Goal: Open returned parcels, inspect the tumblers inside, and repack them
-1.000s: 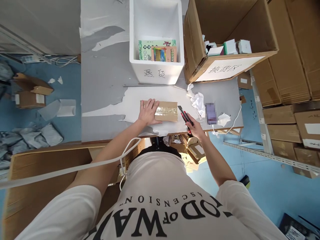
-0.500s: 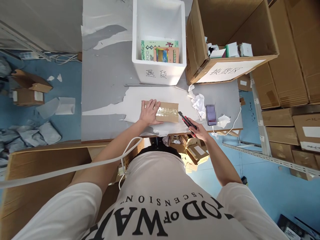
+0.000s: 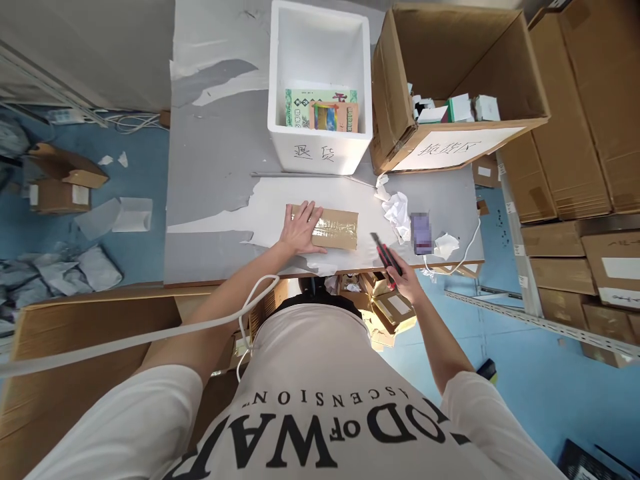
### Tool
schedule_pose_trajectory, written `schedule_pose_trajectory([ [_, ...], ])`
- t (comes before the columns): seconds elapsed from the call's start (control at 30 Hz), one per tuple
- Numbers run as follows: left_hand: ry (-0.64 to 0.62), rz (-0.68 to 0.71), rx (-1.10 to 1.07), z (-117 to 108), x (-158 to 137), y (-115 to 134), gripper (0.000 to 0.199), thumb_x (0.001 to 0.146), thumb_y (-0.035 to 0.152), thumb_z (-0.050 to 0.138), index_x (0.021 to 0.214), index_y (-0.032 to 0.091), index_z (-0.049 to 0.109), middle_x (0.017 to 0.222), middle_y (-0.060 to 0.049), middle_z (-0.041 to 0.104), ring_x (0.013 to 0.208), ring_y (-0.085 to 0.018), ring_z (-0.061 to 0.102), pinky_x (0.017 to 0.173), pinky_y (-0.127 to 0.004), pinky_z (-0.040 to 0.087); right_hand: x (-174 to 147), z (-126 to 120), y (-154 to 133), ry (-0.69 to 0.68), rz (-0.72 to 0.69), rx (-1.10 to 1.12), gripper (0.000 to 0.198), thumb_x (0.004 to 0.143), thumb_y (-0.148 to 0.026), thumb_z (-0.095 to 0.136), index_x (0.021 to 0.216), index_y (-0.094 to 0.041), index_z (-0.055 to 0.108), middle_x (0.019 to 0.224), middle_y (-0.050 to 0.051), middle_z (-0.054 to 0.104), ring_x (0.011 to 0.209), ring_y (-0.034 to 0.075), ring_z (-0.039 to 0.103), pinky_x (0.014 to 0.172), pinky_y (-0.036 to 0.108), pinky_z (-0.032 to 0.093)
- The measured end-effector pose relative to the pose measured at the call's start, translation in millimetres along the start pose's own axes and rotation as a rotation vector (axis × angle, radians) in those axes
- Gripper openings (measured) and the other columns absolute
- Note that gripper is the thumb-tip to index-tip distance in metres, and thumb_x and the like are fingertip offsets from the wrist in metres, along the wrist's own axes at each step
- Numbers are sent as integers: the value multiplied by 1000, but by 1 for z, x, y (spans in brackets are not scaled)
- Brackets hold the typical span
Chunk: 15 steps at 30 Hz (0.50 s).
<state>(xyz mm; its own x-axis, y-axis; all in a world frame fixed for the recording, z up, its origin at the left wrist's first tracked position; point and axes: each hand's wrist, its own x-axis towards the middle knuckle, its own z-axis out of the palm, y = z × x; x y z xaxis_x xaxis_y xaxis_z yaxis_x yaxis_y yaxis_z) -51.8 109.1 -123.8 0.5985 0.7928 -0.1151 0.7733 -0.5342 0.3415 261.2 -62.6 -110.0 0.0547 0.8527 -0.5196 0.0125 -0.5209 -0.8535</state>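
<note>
A small brown cardboard box point(image 3: 336, 229) with shiny clear tape along its top lies on the white-covered part of the table. My left hand point(image 3: 301, 229) rests flat on the box's left end, fingers spread. In my right hand point(image 3: 406, 277) is a black and red utility knife point(image 3: 387, 257), its blade pointing up and to the left. The blade tip is apart from the box, a short way off its right end.
Behind stand a white foam bin point(image 3: 320, 150) holding booklets and an open carton point(image 3: 460, 143) with small boxes. Crumpled paper point(image 3: 397, 212) and a phone point(image 3: 421, 233) on a cable lie to the right. A white cable point(image 3: 150, 337) crosses over my left arm.
My right hand has drawn the utility knife away from the box's right end, rightward and toward me. My left hand stays on the box. The view has shifted slightly.
</note>
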Motion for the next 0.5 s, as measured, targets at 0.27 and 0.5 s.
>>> schedule_pose_trajectory([
  [0.27,305,-307,-437,-9,-3,-49,62,94,49,33,147,18,42,157,-14,33,147,-27,27,120,-50,19,39,97,5,299,17,422,47,75,-57,68,107,-29,48,125,2,60,75,12,68,55,24,56],
  [0.5,156,-575,-1236,6,-13,-82,60,79,49,59,129,16,58,129,-14,63,109,-23,63,87,-43,57,61,109,3,306,-44,490,46,75,-58,69,102,-29,45,110,-1,60,86,14,71,77,33,61],
])
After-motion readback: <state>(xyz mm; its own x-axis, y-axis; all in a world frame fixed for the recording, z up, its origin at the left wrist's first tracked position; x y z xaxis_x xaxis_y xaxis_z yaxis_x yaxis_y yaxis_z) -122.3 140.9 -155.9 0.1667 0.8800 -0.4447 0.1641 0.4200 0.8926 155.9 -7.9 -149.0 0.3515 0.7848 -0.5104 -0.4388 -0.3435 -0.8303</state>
